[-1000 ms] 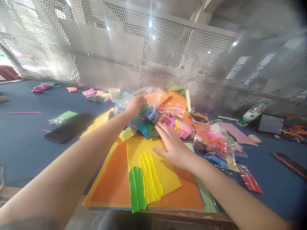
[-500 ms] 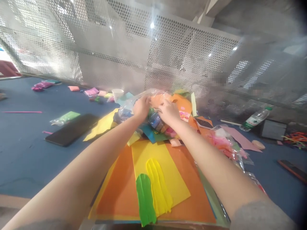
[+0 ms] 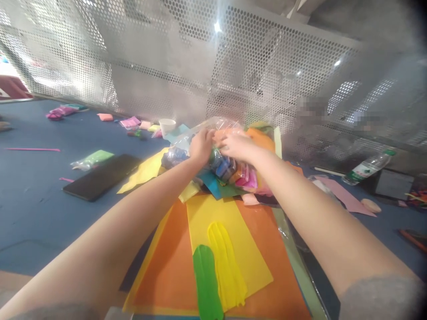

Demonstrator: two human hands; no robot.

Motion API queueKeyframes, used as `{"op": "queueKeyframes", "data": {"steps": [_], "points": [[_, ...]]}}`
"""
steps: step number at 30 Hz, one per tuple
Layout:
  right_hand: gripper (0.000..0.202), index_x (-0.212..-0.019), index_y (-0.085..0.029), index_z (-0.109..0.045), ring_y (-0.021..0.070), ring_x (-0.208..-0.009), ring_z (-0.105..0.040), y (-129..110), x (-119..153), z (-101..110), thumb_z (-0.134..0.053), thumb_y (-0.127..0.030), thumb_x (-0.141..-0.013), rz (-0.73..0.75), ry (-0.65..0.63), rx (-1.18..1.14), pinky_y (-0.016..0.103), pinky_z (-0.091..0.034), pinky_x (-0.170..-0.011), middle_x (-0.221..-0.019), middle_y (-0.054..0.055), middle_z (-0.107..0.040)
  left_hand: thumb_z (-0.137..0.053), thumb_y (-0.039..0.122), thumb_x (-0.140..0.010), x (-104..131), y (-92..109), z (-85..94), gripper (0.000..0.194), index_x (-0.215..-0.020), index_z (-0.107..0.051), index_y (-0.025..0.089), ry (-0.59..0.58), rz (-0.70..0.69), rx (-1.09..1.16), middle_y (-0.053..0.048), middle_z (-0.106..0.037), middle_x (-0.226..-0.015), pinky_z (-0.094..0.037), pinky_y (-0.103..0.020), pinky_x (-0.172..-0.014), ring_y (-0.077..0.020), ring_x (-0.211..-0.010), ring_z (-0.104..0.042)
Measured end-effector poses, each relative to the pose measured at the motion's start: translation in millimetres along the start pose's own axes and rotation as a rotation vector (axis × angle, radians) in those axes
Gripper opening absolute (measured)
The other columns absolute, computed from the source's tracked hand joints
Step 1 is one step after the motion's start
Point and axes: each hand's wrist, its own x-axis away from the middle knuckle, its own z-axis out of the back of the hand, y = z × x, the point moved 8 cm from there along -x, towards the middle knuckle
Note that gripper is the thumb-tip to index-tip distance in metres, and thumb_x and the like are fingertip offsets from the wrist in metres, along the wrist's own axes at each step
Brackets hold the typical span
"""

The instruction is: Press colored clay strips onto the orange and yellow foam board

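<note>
Left hand (image 3: 202, 146) and right hand (image 3: 235, 145) together on clear bag (image 3: 224, 169) of colored packets, fingers half curled; can't tell how firmly gripped. Bag toward table's (image 3: 33, 218) far edge. Paper stack (image 3: 170, 271), near edge, carries green strip (image 3: 207, 282), yellow strip (image 3: 228, 266).

Clear bag (image 3: 223, 166) shows blue, green, pink.
Near: green strip (image 3: 207, 282), lined yellow strip (image 3: 227, 266), yellow sheet (image 3: 213, 211), orange sheet (image 3: 169, 264). The table (image 3: 33, 209) is blue, the far panel (image 3: 245, 58) grey, dotted with holes.

Arms (image 3: 143, 218) outstretched; fingers (image 3: 227, 143) bent, close together.
</note>
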Motion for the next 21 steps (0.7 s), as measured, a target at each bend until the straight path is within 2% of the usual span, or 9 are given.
{"op": "queueKeyframes", "data": {"steps": [4,7,11,13,15,17,19,21], "points": [[0.034,-0.113,-0.018,-0.066,0.0328,-0.12,-0.05,-11.0,5.2,12.0,-0.044,-0.014,-0.088,0.077,0.168,0.215,0.068,-0.006,-0.111,-0.122,0.011,-0.062,-0.04,0.045,-0.092,-2.2,-2.9,0.6,0.034,-0.083,-0.061,0.021,0.007,0.007,-0.042,-0.005,-0.068,-0.083,-0.042,-0.031,-0.076,-0.021,-0.082,-0.06],[0.034,-0.116,-0.021,-0.065,0.0333,-0.123,-0.045,-11.9,14.2,14.4,-0.044,-0.015,-0.089,0.12,0.238,0.239,0.072,0.0,-0.109,-0.128,0.01,-0.058,-0.038,0.047,-0.093,-0.9,-1.3,1.0,0.035,-0.081,-0.06,0.021,-0.001,-0.014,-0.13,-0.005,-0.066,-0.08,-0.041,-0.031,-0.074,-0.0222,-0.083,-0.06],[0.031,-0.113,-0.023,-0.066,0.0338,-0.13,-0.04,-5.8,22.0,13.2,-0.048,-0.02,-0.089,0.11,0.264,0.202,0.072,-0.001,-0.11,-0.137,0.009,-0.052,-0.037,0.048,-0.093,3.1,4.5,-0.8,0.036,-0.08,-0.058,0.021,-0.034,-0.027,-0.172,-0.005,-0.066,-0.08,-0.04,-0.03,-0.071,-0.0222,-0.08,-0.061],[0.032,-0.115,-0.022,-0.066,0.0343,-0.135,-0.034,-3.7,19.7,10.9,-0.052,-0.021,-0.086,0.102,0.257,0.158,0.07,-0.003,-0.112,-0.145,0.009,-0.045,-0.037,0.048,-0.093,4.6,7.0,-1.3,0.037,-0.079,-0.058,0.021,-0.044,-0.022,-0.173,-0.006,-0.066,-0.079,-0.041,-0.031,-0.07,-0.0226,-0.078,-0.061],[0.034,-0.115,-0.021,-0.067,0.034,-0.137,-0.033,1.9,12.2,7.1,-0.055,-0.022,-0.083,0.06,0.238,0.06,0.064,-0.011,-0.114,-0.148,0.008,-0.041,-0.036,0.048,-0.093,5.0,9.5,-1.4,0.038,-0.079,-0.058,0.02,-0.05,-0.026,-0.166,-0.006,-0.066,-0.08,-0.041,-0.031,-0.07,-0.022,-0.077,-0.06],[0.031,-0.109,-0.022,-0.069,0.0306,-0.132,-0.042,11.3,1.8,0.4,-0.053,-0.02,-0.083,-0.006,0.201,-0.096,0.056,-0.025,-0.113,-0.141,0.006,-0.051,-0.039,0.047,-0.092,4.1,12.6,-0.2,0.033,-0.086,-0.058,0.02,-0.047,-0.046,-0.139,-0.006,-0.068,-0.087,-0.041,-0.031,-0.072,-0.0206,-0.08,-0.061],[0.031,-0.102,-0.023,-0.072,0.0249,-0.12,-0.055,19.1,-7.7,-7.3,-0.048,-0.016,-0.084,-0.042,0.168,-0.258,0.047,-0.037,-0.107,-0.124,0.003,-0.064,-0.045,0.047,-0.089,2.4,14.2,2.0,0.031,-0.096,-0.058,0.02,-0.055,-0.046,-0.111,-0.006,-0.068,-0.098,-0.042,-0.03,-0.075,-0.0195,-0.085,-0.061],[0.03,-0.1,-0.023,-0.072,0.0222,-0.112,-0.059,22.5,-13.2,-11.3,-0.049,-0.015,-0.083,-0.037,0.171,-0.34,0.041,-0.042,-0.103,-0.116,0.003,-0.067,-0.047,0.051,-0.086,0.7,14.9,4.4,0.035,-0.099,-0.058,0.02,-0.084,-0.027,-0.132,-0.006,-0.069,-0.102,-0.042,-0.03,-0.075,-0.0199,-0.087,-0.061]]}}
